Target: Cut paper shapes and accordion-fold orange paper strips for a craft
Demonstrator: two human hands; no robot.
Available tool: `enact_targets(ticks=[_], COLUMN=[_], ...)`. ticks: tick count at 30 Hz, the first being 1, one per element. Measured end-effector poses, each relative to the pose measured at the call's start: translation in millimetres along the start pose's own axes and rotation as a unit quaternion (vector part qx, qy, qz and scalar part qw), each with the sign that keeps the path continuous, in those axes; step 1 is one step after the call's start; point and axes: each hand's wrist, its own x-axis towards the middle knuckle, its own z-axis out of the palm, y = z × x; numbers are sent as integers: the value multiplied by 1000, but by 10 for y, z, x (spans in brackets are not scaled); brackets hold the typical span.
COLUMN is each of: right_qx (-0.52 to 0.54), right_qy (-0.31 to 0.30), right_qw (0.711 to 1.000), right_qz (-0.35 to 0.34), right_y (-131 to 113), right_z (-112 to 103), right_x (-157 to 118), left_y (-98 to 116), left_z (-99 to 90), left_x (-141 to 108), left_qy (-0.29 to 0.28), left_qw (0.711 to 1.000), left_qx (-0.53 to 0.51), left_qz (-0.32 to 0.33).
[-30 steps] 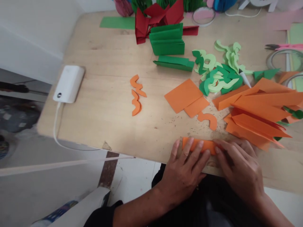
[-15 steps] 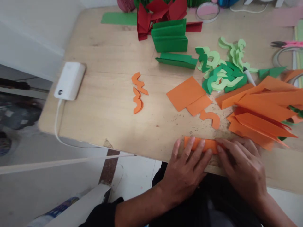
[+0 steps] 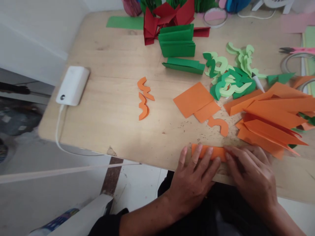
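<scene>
A narrow folded strip of orange paper (image 3: pixel 213 152) lies along the table's front edge. My left hand (image 3: pixel 195 177) rests on it from the near side, fingers spread and pressing it down. At the strip's right end my right hand (image 3: pixel 253 173) closes thumb and forefinger on the paper, its other fingers curled behind. Just beyond the strip is a curved orange cut-out (image 3: pixel 220 125), beside flat orange squares (image 3: pixel 193 100). To the right, close to my right hand, spreads a heap of folded orange paper (image 3: pixel 275 111).
Orange wavy scraps (image 3: pixel 144 106) lie mid-table. Green folded paper (image 3: pixel 178 47) and red folded paper (image 3: pixel 169 13) stand further back. Green curly scraps (image 3: pixel 228 82), a pen (image 3: pixel 258 82), pink-handled scissors (image 3: pixel 297 50) and a tape roll (image 3: pixel 215 17) lie around. A white power bank (image 3: pixel 73 86) with cable sits left.
The camera view has shifted slightly, so the things on the table appear a little lower. Both hands keep their places on the orange strip.
</scene>
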Motion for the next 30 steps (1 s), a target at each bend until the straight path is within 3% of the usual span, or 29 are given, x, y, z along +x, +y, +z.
enact_targets(ticks=[22, 30], right_qx=[52, 54], right_qy=[-17, 6], right_qw=[998, 996], right_qz=[43, 68], right_y=[-12, -35], right_z=[-14, -64], right_x=[-58, -116], left_y=[0, 6], left_z=[68, 85], left_x=[-1, 5], left_qy=[30, 45], left_qw=[1000, 999], left_qx=[-4, -3], left_qz=[-5, -5])
